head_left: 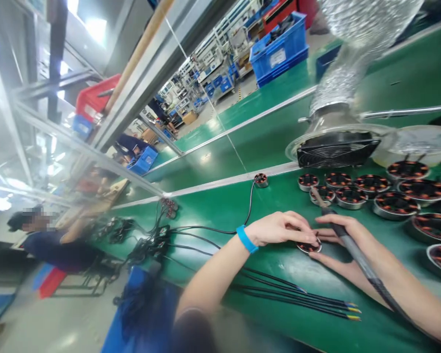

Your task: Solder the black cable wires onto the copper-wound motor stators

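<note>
Green surface [213, 208]: wound ring [309, 248] under left fingers [307, 238], grip unclear; soldering iron [353, 249] clasped in right fingers [331, 263].

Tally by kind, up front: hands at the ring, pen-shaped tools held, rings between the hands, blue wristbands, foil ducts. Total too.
Hands, left hand and right hand: 2
Pen-shaped tool: 1
Ring between the hands: 1
Blue wristband: 1
Foil duct: 1
Total: 6
</note>
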The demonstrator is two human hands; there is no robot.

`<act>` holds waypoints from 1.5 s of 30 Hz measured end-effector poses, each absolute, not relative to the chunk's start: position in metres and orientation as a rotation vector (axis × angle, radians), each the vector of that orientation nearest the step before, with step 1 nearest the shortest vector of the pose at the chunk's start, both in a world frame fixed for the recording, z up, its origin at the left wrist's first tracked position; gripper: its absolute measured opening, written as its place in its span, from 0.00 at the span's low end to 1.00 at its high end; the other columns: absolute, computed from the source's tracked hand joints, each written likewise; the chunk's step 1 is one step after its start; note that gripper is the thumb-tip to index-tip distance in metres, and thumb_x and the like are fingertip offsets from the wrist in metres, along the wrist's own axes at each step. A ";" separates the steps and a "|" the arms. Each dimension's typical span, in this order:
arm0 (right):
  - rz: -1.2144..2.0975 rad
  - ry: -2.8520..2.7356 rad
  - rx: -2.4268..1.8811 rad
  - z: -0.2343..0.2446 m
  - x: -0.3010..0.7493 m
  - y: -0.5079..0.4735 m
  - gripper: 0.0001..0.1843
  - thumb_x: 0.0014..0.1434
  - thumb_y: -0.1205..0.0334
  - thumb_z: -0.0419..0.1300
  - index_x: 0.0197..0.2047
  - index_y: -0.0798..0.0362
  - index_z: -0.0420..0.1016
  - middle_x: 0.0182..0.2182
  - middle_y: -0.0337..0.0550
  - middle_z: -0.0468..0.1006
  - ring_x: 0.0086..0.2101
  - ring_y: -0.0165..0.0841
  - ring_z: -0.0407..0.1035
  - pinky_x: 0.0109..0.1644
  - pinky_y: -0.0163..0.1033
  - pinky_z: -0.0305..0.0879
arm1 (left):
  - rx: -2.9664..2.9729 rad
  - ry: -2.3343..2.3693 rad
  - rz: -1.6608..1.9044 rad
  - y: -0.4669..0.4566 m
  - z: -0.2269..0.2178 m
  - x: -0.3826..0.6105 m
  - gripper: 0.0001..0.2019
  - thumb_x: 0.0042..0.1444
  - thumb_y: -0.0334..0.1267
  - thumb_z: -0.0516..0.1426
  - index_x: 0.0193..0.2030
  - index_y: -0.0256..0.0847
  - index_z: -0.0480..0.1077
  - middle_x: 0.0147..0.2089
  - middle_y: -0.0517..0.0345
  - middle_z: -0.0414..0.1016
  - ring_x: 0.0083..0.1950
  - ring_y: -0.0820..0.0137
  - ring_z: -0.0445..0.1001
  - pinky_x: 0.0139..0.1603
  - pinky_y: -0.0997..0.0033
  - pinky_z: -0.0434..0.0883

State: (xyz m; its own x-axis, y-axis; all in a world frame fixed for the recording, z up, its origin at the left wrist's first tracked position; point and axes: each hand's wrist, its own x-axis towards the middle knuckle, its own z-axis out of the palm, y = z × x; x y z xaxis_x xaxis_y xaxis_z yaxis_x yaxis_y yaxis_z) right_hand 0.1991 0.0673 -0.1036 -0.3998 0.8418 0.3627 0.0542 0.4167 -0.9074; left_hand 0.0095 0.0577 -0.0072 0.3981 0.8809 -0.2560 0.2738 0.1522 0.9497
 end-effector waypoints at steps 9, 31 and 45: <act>1.154 -1.802 -0.737 -0.076 0.207 0.059 0.32 0.56 0.49 0.69 0.58 0.47 0.59 0.46 0.48 0.76 0.43 0.42 0.79 0.51 0.50 0.79 | 1.473 1.380 0.740 0.031 0.023 -0.010 0.16 0.55 0.50 0.64 0.39 0.37 0.81 0.47 0.48 0.75 0.42 0.68 0.73 0.42 0.69 0.71; 0.943 -1.881 -0.804 -0.067 0.204 0.063 0.31 0.56 0.47 0.68 0.58 0.46 0.62 0.44 0.49 0.75 0.40 0.44 0.76 0.49 0.54 0.76 | 2.027 1.564 0.559 -0.052 0.008 -0.003 0.12 0.67 0.44 0.53 0.42 0.41 0.75 0.43 0.54 0.78 0.42 0.69 0.75 0.42 0.73 0.67; 0.779 -1.864 -0.638 -0.018 0.196 0.045 0.23 0.62 0.64 0.63 0.57 0.44 0.62 0.43 0.45 0.73 0.44 0.40 0.72 0.52 0.50 0.71 | 1.432 1.466 1.074 -0.007 0.015 0.006 0.13 0.60 0.45 0.61 0.40 0.35 0.77 0.30 0.56 0.77 0.32 0.71 0.74 0.36 0.73 0.70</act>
